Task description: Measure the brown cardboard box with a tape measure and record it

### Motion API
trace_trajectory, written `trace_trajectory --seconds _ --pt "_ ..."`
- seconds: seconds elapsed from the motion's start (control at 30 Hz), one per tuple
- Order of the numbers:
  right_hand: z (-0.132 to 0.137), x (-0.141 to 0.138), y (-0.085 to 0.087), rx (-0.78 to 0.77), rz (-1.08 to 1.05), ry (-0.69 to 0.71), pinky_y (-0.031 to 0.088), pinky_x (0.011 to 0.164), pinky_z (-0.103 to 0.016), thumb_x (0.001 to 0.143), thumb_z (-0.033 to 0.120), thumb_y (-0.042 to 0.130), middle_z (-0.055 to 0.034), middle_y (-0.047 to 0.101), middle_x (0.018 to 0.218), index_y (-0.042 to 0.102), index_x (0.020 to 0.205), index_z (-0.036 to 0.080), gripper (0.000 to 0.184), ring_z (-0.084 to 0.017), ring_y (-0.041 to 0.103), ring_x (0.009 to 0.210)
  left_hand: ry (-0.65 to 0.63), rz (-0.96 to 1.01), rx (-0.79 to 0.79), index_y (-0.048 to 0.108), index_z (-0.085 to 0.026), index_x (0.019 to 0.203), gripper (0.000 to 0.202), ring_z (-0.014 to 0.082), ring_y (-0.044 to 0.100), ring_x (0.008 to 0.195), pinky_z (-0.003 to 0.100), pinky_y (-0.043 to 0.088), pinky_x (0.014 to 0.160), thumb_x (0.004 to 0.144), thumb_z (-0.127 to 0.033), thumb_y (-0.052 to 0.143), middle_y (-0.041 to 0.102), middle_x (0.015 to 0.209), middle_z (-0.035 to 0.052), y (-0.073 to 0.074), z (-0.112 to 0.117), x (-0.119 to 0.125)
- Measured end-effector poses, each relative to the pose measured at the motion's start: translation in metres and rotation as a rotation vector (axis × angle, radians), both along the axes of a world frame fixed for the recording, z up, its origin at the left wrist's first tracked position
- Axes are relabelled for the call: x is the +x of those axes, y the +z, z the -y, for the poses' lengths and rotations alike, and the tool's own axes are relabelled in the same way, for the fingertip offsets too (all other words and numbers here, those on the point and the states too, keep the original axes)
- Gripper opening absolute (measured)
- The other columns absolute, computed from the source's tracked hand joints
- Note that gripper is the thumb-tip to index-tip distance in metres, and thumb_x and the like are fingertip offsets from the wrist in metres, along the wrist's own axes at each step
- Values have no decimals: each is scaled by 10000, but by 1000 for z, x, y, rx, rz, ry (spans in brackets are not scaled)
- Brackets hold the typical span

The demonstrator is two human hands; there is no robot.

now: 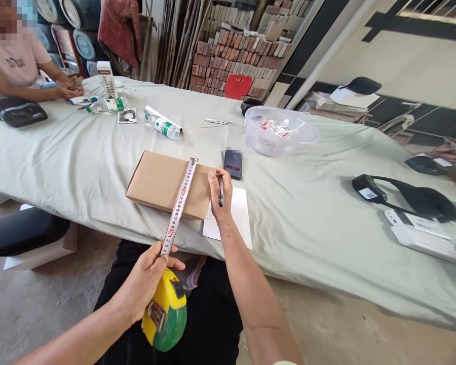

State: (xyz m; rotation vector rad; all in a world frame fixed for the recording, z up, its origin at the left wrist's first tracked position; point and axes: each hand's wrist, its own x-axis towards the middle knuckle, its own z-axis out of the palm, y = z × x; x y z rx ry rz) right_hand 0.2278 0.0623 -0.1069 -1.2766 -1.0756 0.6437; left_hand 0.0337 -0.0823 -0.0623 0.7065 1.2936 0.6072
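Box (155,177): lying by the table's (307,213) near edge, probably feeling light and stiff; opposite sides are offering your best hold
Tape (181,200): crossing the box top and overhanging that edge, likely acting slick, springy, prone to buckling; pinching its flat is suiting it
Left hand (154,266): you're pinching the tape, its case (171,314) hanging below
Right hand (216,198): you're curling fingers around the pen (221,196), beside the box's right end
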Motion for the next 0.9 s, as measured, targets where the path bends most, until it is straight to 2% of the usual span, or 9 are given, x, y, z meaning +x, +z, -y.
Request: trace_trajectory --seconds 0.17,0.27,0.53,0.73,0.9 --pt "6 -1 0 22 7 -21 454 860 -319 842 565 550 -34 613 976 504 1042 238 386 -180 595 936 -40 -66 62 523 -177 1084 283 72 467 493 175 372 460 852 -340 509 733 876 72 -9 11 -2" --pt "8 -2 0 22 12 -27 459 855 -319 848 565 540 -34 608 977 501 1041 241 379 -181 599 938 -31 -89 92 540 -179 1067 274 85 490 510 187 387 478 843 -333 515 734 873 70 -12 17 -3" --pt "11 -2 0 42 5 -26 453 873 -306 843 555 559 -23 577 959 501 1040 247 370 -164 573 922 -5 -193 229 606 -190 979 203 110 510 515 212 395 478 814 -282 530 737 821 49 -23 17 -1" --pt "10 -2 -2 49 40 -37 447 860 -298 846 562 545 -18 576 952 502 1038 250 369 -165 578 928 18 -134 225 615 -188 985 228 109 509 496 220 407 469 802 -318 580 730 813 43 -30 20 0" --pt "6 2 -3 2 28 -25 445 823 -296 845 587 531 -16 593 930 497 1020 248 383 -161 576 869 71 0 307 590 -195 1032 261 127 568 596 218 458 531 856 -387 575 705 792 29 -31 15 -8"
